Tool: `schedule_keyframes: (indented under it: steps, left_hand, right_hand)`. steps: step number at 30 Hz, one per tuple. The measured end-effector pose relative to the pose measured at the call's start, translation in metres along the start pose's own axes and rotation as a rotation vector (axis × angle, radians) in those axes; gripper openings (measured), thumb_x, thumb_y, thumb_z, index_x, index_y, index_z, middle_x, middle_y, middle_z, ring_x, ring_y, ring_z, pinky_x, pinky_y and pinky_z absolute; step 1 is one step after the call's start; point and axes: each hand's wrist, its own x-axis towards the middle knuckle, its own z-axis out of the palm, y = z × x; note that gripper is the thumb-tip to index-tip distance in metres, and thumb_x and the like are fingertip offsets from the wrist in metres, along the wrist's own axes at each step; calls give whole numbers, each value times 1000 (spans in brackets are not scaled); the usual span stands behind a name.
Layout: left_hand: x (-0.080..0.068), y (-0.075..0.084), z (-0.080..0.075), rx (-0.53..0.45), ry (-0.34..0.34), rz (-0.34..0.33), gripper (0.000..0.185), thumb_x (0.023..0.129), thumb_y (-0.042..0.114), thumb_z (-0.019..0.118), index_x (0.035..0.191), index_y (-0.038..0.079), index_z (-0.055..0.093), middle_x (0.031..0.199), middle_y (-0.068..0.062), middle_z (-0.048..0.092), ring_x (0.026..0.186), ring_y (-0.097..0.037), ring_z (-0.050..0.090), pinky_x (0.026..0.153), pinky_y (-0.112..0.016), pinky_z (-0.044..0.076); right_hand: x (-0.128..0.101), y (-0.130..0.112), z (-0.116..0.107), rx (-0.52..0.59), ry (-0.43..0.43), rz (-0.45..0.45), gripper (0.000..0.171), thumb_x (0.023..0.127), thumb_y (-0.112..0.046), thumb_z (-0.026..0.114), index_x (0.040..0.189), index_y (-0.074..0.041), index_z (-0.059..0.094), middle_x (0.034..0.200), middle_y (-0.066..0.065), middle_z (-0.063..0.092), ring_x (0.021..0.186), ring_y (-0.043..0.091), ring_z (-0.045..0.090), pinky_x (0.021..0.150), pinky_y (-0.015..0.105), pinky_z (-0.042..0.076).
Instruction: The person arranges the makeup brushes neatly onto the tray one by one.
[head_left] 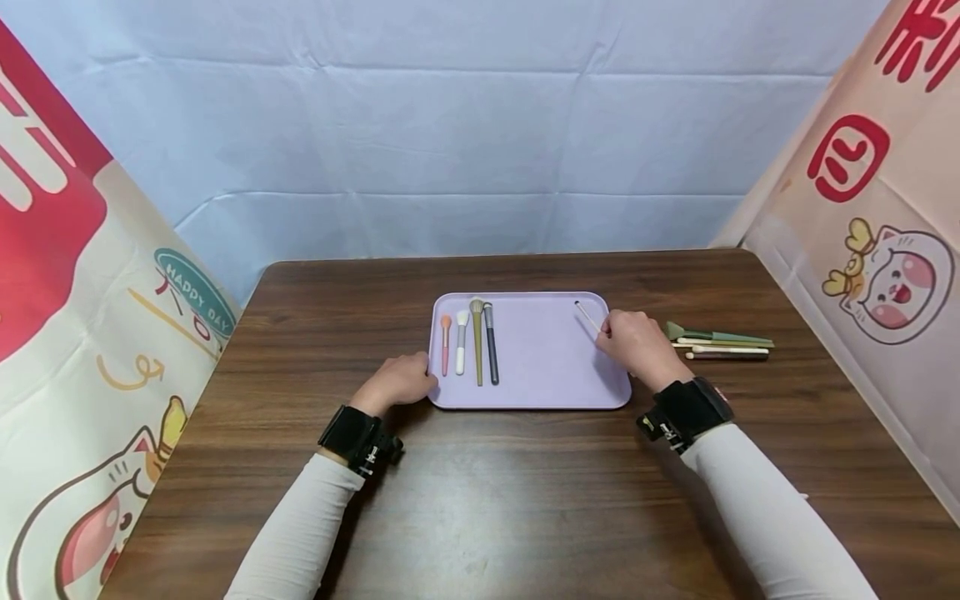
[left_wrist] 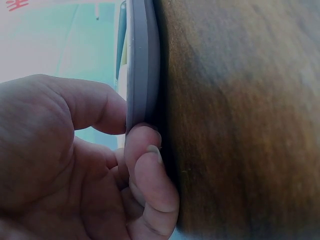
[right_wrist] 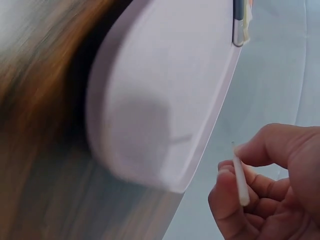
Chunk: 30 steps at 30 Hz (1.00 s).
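Note:
My left hand (head_left: 401, 379) grips the left rim of the lilac tray (head_left: 551, 367); in the left wrist view its thumb and fingertips meet at the tray's edge. Over the tray's right part, my right hand (head_left: 641, 346) pinches a thin white-handled makeup brush (right_wrist: 241, 182) with a small dark tip, pointing up and left in the head view. On the tray's left side, makeup brushes lie side by side, heads to the back: a pink brush (head_left: 446, 350), a white brush (head_left: 461, 350), an olive brush (head_left: 478, 346) and a dark grey brush (head_left: 491, 350).
Right of the tray, beyond my right hand, several makeup brushes lie in a loose pile, among them a green brush (head_left: 720, 336) and a black-handled brush (head_left: 738, 356). A brown wooden table (head_left: 510, 500) carries everything. Printed cloths hang at both sides.

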Motion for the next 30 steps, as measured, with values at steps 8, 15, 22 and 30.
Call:
schedule_keyframes:
  steps: [8,15,22,30]
  left_hand:
    - [-1,-1,0,-5,3,-4,28,95,21,53,113,0,59,87,-10,59,79,-26,56,70,-35,44]
    - [-2,1,0,-10,1,-5,29,95,20,53,114,0,59,87,-10,59,78,-26,56,70,-35,44]
    - [-1,1,0,-3,1,0,27,95,20,53,112,0,59,87,-10,59,78,-26,56,70,-35,44]
    - [-1,1,-1,17,14,17,27,94,20,52,110,0,60,89,-10,61,79,-25,56,73,-37,46]
  right_hand:
    - [8,-18,8,-17,7,-53,15,90,-9,55,85,-3,68,75,8,64,62,21,55,58,33,41]
    - [13,-34,15,-12,26,-77,17,91,-9,54,85,-2,69,76,9,66,63,22,56,62,36,45]
    - [16,-48,21,-16,65,-94,20,89,-7,55,75,-4,67,68,8,63,60,21,52,59,34,41]
    - [20,-63,28,18,42,-60,29,88,-7,55,59,-10,59,56,1,49,53,19,45,52,31,36]
